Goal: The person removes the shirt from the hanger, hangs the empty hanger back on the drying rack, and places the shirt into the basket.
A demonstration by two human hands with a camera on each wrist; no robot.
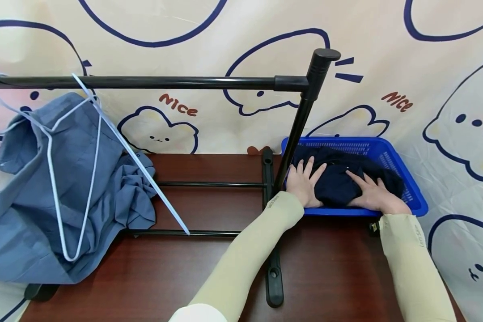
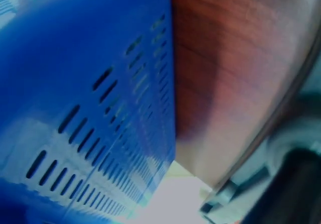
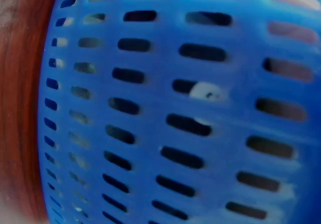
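Observation:
Dark navy clothing (image 1: 338,181) lies bunched inside a blue plastic basket (image 1: 346,212) at the right of the head view. My left hand (image 1: 304,184) rests on the cloth's left part, fingers spread. On its right part lies my right hand (image 1: 376,195), also with fingers spread. Some fingertips are hard to make out against the dark fabric. Both wrist views are filled mostly by the slotted basket wall (image 2: 100,128), and neither shows the fingers. The right wrist view has the same wall (image 3: 155,93) close up.
A black rack (image 1: 209,83) stands left of the basket, its post (image 1: 295,134) beside my left hand. Blue-grey clothing (image 1: 20,237) and light blue hangers (image 1: 134,156) hang from its rail. Beneath is a brown wooden table (image 1: 326,268); a patterned cloth (image 1: 209,53) covers the wall.

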